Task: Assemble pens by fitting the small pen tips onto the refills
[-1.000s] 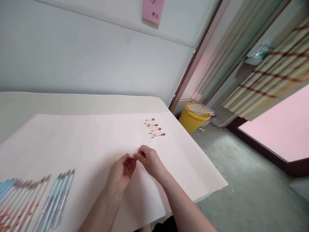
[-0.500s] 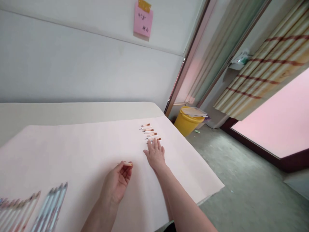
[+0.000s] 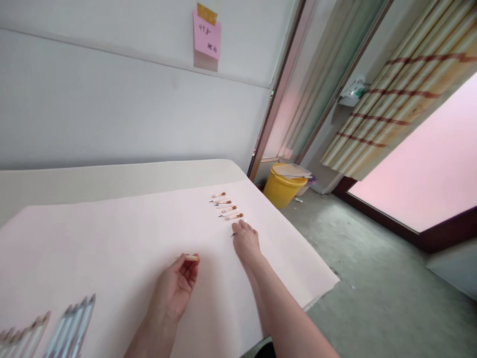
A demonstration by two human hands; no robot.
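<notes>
We find writing only on the pink sticky note (image 3: 206, 35) stuck to the wall (image 3: 112, 99): two short lines of dark handwritten marks, too small and loose for us to read. Nothing else in view carries legible text.

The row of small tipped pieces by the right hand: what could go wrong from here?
1. The right hand lies close beside the row of small pieces; a careless sweep might knock them out of line.
2. The row sits near the paper sheet's right edge, so a pushed piece could roll to the floor.
3. The left hand pinches a small cap only by its fingertips; it may slip.
</notes>
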